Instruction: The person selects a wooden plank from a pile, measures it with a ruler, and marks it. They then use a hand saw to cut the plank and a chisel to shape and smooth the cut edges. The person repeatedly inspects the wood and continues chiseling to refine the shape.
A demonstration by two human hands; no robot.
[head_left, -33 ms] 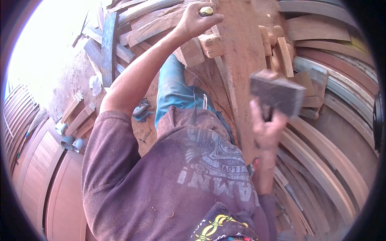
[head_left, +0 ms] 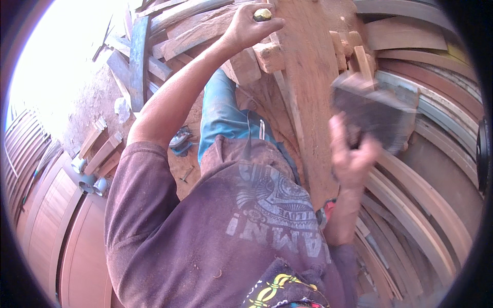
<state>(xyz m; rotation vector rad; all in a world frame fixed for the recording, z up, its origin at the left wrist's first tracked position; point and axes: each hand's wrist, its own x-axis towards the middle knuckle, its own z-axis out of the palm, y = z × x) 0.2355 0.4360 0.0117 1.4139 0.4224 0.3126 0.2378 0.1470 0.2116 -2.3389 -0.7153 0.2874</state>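
Note:
My left hand (head_left: pixel 247 30) is stretched forward at the top of the view, closed round an upright tool handle (head_left: pixel 262 15) with a round, brass-coloured end. The rest of that tool is hidden below the hand. Beside it runs a long, wide wooden plank (head_left: pixel 313 92). On the right, my right hand (head_left: pixel 355 156) grips a dark, blocky mallet (head_left: pixel 374 113), raised to the right of the plank and blurred by motion. Its handle is mostly covered by my fingers.
Stacked timber boards (head_left: pixel 411 205) curve along the right side. Offcuts and planks (head_left: pixel 195 36) are heaped at the upper left. Wooden door panels (head_left: pixel 84 256) stand at the lower left, near small cylindrical pieces (head_left: pixel 86 183). My blue-trousered leg (head_left: pixel 221 113) is beside the plank.
My right hand has swung the mallet to the right, away from the plank. My left hand and the tool handle have stayed almost in place.

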